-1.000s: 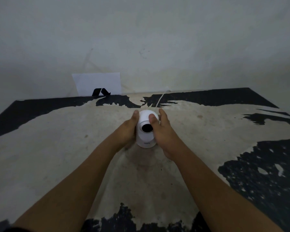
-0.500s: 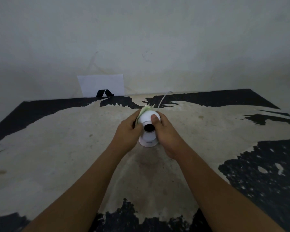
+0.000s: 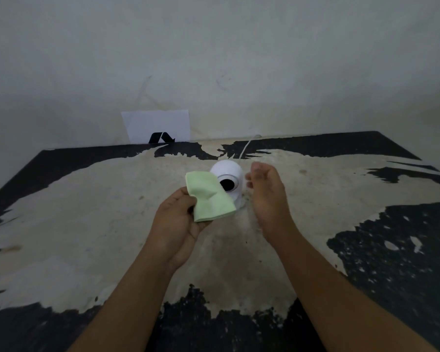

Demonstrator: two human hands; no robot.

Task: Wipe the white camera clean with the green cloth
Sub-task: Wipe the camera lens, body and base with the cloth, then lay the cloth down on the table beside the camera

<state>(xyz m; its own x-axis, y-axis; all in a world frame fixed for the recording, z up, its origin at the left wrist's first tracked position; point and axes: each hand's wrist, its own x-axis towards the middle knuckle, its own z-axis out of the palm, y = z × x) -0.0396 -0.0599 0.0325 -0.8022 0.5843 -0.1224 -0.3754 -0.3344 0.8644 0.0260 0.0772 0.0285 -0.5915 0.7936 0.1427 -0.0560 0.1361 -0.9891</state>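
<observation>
Green cloth point(image 3: 210, 196), folded and pale, is pinched in the left hand point(image 3: 178, 222): the thumb lies over its near-left part and the fingers point(image 3: 201, 226) curl under its lower edge, closed on the fabric. The cloth stands up from that grip and leans right, so that its right edge overlaps the left side of the camera point(image 3: 228, 182); whether it touches the camera cannot be told.

The camera is white, with a round head on a short base, and its dark lens faces the person. It stands upright on the surface point(image 3: 87, 224), about midway between the left and right edges and nearer the far edge than the near one. A thin white cable point(image 3: 247, 147) runs from behind it toward the far edge.

The right hand point(image 3: 267, 196) is just right of the camera, palm turned toward it, its fingers point(image 3: 255, 174) loosely curled and apart, holding nothing. A narrow gap shows between those fingers and the camera's side. They are blurred.

The surface is worn, black paint left only along its edges and corners, bare pale patches across the middle. At the far edge, left of the camera, a white card point(image 3: 155, 125) with a black mark leans against the wall point(image 3: 214, 59).
</observation>
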